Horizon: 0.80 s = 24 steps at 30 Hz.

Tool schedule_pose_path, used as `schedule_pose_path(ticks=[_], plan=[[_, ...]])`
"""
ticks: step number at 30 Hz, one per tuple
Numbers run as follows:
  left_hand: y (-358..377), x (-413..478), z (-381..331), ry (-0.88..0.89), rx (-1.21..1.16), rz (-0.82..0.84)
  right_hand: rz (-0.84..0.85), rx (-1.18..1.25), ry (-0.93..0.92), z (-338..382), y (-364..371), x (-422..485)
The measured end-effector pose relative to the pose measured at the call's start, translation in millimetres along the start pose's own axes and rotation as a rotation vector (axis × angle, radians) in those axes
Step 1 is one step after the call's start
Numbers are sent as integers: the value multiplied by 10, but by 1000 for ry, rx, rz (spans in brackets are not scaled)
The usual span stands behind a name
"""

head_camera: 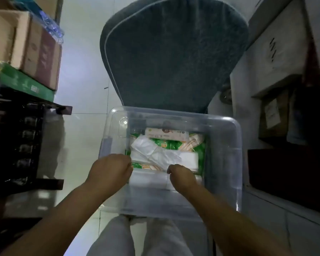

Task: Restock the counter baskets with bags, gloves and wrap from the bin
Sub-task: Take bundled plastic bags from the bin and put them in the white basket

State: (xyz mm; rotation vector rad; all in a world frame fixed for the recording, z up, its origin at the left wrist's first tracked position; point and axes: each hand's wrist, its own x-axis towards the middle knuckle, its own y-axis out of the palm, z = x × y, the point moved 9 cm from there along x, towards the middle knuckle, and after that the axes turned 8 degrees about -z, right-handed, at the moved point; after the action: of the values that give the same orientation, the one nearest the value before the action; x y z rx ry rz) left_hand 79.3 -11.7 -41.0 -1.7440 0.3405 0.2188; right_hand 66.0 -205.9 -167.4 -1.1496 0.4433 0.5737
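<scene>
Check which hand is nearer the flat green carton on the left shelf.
Left. The left hand is at the left side of the clear plastic bin, the side facing the flat green carton; the right hand pinches white plastic bags mid-bin, farther right.

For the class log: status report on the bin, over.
Left hand and right hand grip the white bag pack inside the clear bin. Green packets beneath. Nothing blocking.

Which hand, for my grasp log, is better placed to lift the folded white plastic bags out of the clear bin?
Probably the right hand: its curled fingers meet the near edge of the folded white plastic bags mid-stack. The left hand sits at the stack's left corner.
</scene>
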Motion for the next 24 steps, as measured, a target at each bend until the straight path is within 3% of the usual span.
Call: schedule_pose_path(ticks=[3, 7, 12, 19, 24], plan=[[186, 119, -21, -3, -28, 7, 53, -15, -65, 20, 276, 150], [358, 172, 49, -28, -47, 14, -22, -257, -208, 10, 457, 240], [492, 195, 179, -46, -54, 12, -104, -378, -163, -91, 475, 249], [590, 205, 140, -23, -49, 37, 56, -273, -175, -174, 536, 184], [580, 236, -63, 114, 17, 59, -188, -163, -207, 94, -57, -33]])
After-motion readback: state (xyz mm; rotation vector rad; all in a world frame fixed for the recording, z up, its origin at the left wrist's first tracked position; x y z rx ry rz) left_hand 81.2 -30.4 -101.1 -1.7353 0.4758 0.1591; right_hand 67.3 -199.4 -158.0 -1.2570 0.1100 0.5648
